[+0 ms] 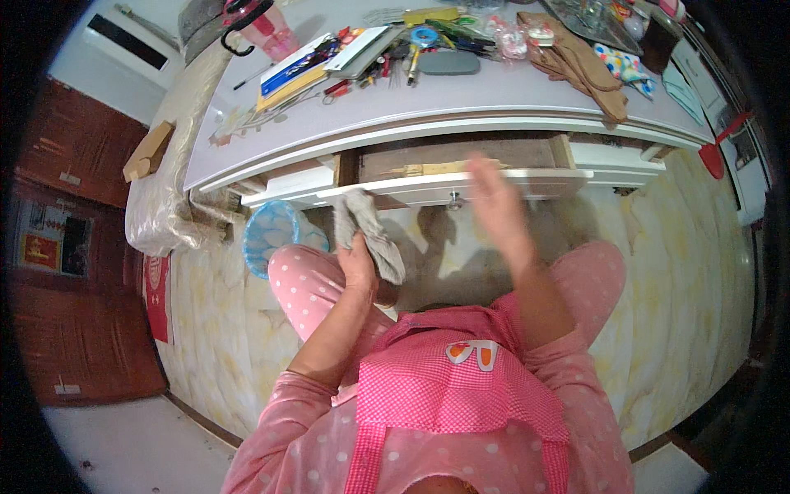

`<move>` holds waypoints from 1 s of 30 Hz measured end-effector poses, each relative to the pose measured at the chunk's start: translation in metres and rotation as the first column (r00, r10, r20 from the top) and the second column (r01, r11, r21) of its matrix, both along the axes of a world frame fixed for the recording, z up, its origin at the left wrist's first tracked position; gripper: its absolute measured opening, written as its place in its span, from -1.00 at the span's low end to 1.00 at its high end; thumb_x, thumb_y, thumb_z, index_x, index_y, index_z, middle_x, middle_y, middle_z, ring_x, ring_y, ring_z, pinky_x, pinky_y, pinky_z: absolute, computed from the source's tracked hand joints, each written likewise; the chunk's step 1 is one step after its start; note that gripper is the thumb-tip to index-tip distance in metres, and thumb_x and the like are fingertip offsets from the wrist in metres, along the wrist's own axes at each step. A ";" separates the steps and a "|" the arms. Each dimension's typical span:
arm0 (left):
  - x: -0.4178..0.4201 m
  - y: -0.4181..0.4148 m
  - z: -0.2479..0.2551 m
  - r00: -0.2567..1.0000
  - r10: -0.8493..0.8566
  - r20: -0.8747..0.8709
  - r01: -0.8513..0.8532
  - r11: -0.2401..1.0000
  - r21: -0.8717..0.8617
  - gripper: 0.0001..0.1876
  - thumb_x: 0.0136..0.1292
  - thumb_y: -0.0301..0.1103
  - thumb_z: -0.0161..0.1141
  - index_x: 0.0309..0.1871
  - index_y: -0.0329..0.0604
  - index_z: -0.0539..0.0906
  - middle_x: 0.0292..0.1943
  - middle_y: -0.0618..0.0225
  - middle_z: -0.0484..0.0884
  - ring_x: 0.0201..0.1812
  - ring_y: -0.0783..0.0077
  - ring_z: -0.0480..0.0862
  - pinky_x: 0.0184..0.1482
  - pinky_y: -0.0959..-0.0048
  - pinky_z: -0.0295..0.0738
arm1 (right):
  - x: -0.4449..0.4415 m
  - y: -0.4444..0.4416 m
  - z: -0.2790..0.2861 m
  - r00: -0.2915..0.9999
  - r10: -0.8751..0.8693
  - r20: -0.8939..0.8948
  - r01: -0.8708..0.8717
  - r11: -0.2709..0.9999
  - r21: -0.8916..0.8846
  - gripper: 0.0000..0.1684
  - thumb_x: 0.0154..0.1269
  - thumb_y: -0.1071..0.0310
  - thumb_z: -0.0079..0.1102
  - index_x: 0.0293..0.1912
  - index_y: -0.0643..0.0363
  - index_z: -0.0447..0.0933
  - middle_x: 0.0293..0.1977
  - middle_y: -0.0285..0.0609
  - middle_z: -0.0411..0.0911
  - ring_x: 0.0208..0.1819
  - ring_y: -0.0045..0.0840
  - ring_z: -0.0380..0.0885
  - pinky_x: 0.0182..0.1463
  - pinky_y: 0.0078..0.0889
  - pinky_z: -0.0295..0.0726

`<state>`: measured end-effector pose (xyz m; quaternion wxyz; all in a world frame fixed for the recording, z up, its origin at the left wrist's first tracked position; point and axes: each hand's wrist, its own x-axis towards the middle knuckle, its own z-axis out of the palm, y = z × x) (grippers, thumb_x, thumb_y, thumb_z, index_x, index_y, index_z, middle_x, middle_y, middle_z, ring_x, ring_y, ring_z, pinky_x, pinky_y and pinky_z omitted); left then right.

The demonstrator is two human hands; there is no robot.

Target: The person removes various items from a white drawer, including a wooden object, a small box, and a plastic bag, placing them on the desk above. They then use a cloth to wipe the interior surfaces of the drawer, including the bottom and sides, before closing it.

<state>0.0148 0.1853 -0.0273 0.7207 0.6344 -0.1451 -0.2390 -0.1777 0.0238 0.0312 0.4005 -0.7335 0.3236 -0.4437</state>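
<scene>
My left hand (pixel 358 262) grips a crumpled grey cloth (pixel 370 231) in front of the drawer's left end. The cloth hangs above my knee and the floor. Blurred by motion, my right hand (pixel 497 207) is stretched out over the drawer's front panel, with nothing seen in it. Whether its fingertips touch the panel cannot be told. The white drawer (pixel 407 192) is pulled out from the table and has a round metal knob (pixel 455 199). Inside it, along the front, lies a pale yellow strip-like object (pixel 426 168), partly hidden by my right hand.
Above the drawer, the white table (pixel 345 114) bears stationery, a grey case (pixel 449 63), tan fabric (pixel 574 65) and a pink jug (pixel 265 31). A blue waste bin (pixel 271 238) stands by my left knee. A plastic-covered sofa (pixel 179 185) is at left, a red dustpan (pixel 713 157) at right.
</scene>
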 end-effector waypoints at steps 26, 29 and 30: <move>0.059 -0.034 0.007 0.488 -0.273 0.829 -0.371 0.795 0.479 -0.17 -0.07 -0.65 0.18 0.37 0.10 0.25 0.34 -0.04 0.17 0.27 -0.08 0.31 0.24 0.21 0.32 | -0.084 -0.112 -0.036 0.431 -0.560 -0.708 0.206 0.825 -0.527 -0.54 0.41 0.05 -0.16 -0.35 0.10 0.64 -0.34 -0.20 0.64 -0.21 -0.30 0.55 -0.09 -0.11 0.40; 0.072 -0.033 0.006 0.590 -0.095 0.802 -0.461 0.776 0.431 -0.15 -0.09 -0.59 0.26 0.35 -0.02 0.18 0.27 -0.05 0.16 0.25 -0.12 0.30 0.25 0.19 0.29 | -0.083 -0.111 -0.033 0.437 -0.550 -0.712 0.194 0.830 -0.522 -0.54 0.42 0.11 -0.19 -0.37 0.16 0.60 -0.34 -0.13 0.62 -0.22 -0.23 0.52 -0.12 -0.09 0.39; 0.075 -0.035 -0.001 0.632 -0.060 0.773 -0.473 0.760 0.446 -0.18 -0.07 -0.58 0.24 0.34 -0.11 0.17 0.25 -0.07 0.17 0.23 -0.12 0.31 0.25 0.20 0.28 | -0.085 -0.113 -0.034 0.450 -0.562 -0.694 0.195 0.820 -0.538 -0.54 0.42 0.11 -0.19 -0.37 0.16 0.60 -0.35 -0.13 0.62 -0.22 -0.23 0.52 -0.13 -0.09 0.38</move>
